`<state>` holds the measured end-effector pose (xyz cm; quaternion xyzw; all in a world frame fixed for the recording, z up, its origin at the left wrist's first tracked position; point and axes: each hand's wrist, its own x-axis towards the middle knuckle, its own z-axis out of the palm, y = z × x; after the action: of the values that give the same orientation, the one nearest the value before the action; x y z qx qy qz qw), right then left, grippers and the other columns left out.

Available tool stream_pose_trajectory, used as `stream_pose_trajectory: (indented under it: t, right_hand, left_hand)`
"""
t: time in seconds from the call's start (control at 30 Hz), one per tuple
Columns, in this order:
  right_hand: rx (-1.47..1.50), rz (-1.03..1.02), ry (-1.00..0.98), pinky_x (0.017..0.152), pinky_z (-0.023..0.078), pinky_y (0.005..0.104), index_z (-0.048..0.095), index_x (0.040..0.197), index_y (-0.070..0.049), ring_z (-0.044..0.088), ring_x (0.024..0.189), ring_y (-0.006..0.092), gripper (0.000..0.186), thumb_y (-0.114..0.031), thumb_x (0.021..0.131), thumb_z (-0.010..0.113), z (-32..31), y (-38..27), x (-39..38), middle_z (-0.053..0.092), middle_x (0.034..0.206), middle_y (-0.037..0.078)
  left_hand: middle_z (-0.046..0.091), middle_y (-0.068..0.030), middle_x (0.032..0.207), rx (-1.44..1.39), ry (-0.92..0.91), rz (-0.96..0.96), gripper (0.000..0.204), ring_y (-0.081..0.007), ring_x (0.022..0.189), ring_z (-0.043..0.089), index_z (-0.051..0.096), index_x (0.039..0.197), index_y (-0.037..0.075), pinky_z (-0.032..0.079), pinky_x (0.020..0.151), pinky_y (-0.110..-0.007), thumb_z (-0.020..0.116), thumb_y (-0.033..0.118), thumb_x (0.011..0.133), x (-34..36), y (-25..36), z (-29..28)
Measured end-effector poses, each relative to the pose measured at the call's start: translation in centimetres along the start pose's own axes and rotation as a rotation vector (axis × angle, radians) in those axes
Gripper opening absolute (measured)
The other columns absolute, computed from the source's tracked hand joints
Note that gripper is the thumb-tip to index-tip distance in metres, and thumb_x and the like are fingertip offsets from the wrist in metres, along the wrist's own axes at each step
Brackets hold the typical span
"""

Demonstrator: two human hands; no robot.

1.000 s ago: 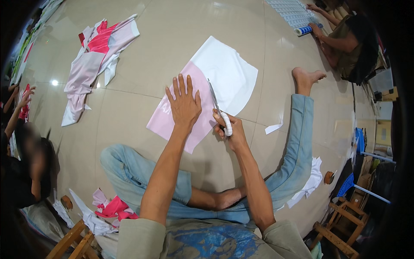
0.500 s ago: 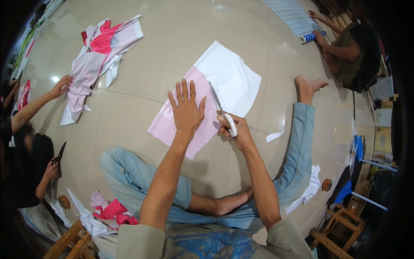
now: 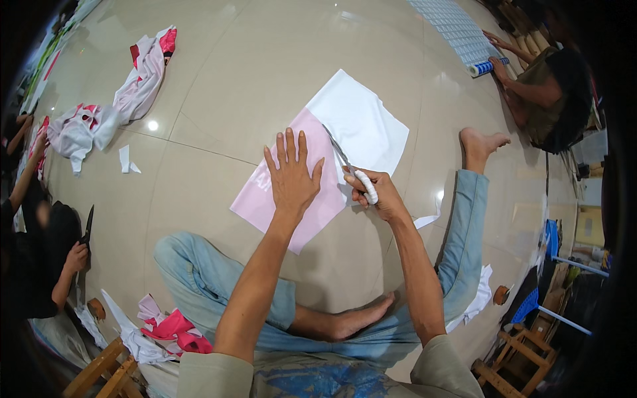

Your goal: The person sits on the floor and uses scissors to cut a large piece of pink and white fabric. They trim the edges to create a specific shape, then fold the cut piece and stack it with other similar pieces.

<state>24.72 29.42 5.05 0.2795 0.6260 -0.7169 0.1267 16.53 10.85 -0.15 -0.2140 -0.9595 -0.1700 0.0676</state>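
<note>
Left hand (image 3: pixel 292 189) spread flat, pink-and-white cloth (image 3: pixel 325 205) beneath it; right hand (image 3: pixel 386 194) closed round scissors (image 3: pixel 364 180) — blades right of left fingertips. Cloth slipping under light pressure could skew the cut.

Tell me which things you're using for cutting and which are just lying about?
Being used:
- scissors, in the right hand
- pink and white cloth, under the left hand

Just lying about, it seems:
- white scrap near the right forearm
- pink scraps by the left leg
</note>
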Motion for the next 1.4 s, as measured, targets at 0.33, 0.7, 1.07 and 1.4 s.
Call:
stream_pose_trajectory:
  t: [0.33, 0.7, 1.07, 1.4]
  right_hand:
    - [0.001, 0.022, -0.008, 0.041, 0.035, 0.0209, 0.073, 0.117, 0.001, 0.049, 0.044, 0.0051, 0.043, -0.028, 0.087, 0.083, 0.4, -2.0, 2.1, 0.06, 0.061, 0.001]
    - [-0.195, 0.008, -0.109, 0.046, 0.036, 0.0217, 0.071, 0.122, 0.0, 0.048, 0.048, 0.0055, 0.047, -0.029, 0.087, 0.083, -1.5, -3.4, 3.2, 0.059, 0.06, 0.0]
    - [-0.19, 0.047, -0.17, 0.045, 0.036, 0.0222, 0.071, 0.122, -0.001, 0.048, 0.048, 0.0055, 0.05, -0.032, 0.085, 0.084, -1.6, -5.6, 6.0, 0.058, 0.061, 0.0]
    - [-0.269, 0.05, -0.269, 0.042, 0.036, 0.0208, 0.074, 0.116, -0.001, 0.051, 0.048, 0.0056, 0.045, -0.032, 0.085, 0.084, -3.2, -7.5, 7.8, 0.058, 0.059, 0.0]
  left_hand:
    - [0.024, -0.0168, 0.166, 0.004, -0.003, -0.003, 0.071, -0.0363, 0.154, 0.017, 0.031, 0.159, 0.007, 0.012, 0.123, -0.061, 0.046, 0.048, 0.104, 0.0, 0.1, -0.1]
    - [0.025, -0.0179, 0.166, 0.001, -0.008, -0.003, 0.071, -0.0369, 0.154, 0.018, 0.031, 0.159, 0.006, 0.011, 0.123, -0.062, 0.047, 0.048, 0.103, 0.0, 0.0, 0.0]
    - [0.025, -0.0179, 0.165, -0.015, -0.009, -0.001, 0.071, -0.0374, 0.154, 0.018, 0.031, 0.158, 0.006, 0.012, 0.122, -0.063, 0.047, 0.048, 0.103, 0.1, 0.1, -0.3]
    - [0.025, -0.0177, 0.165, -0.001, -0.007, -0.001, 0.072, -0.0367, 0.154, 0.018, 0.031, 0.158, 0.006, 0.012, 0.122, -0.063, 0.047, 0.049, 0.103, 0.3, -0.1, -0.1]
